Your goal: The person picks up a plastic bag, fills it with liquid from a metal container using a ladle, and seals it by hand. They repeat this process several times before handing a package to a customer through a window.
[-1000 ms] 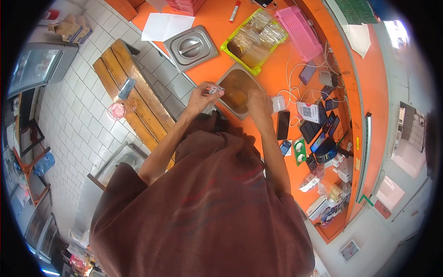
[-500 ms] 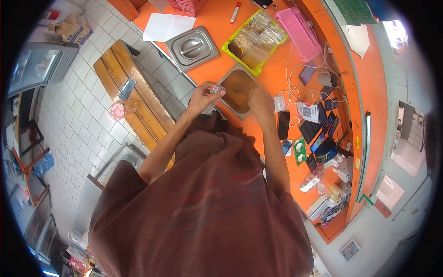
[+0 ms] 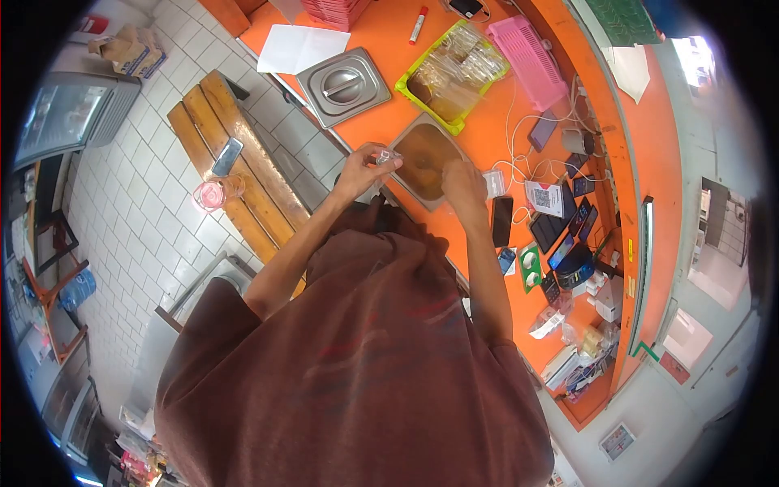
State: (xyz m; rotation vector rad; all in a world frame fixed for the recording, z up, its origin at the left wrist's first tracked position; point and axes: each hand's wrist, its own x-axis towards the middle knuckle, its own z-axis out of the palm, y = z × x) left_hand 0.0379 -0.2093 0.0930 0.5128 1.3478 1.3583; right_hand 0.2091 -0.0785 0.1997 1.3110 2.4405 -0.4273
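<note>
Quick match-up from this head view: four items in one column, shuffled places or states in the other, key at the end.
1. Small piece of clear plastic
2. Rectangular steel pan
3. Yellow-green plastic basket
4. Clear, pink-lidded container

A. On the slatted wooden bench
B. Brown inside, at the right hand
C. In the left hand
D. Piled with clear plastic packets

Pairs: 1-C, 2-B, 3-D, 4-A

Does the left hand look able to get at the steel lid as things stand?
Probably yes: the steel lid lies near the left hand with nothing on top, though that hand may first need to set down its clear plastic.
</note>
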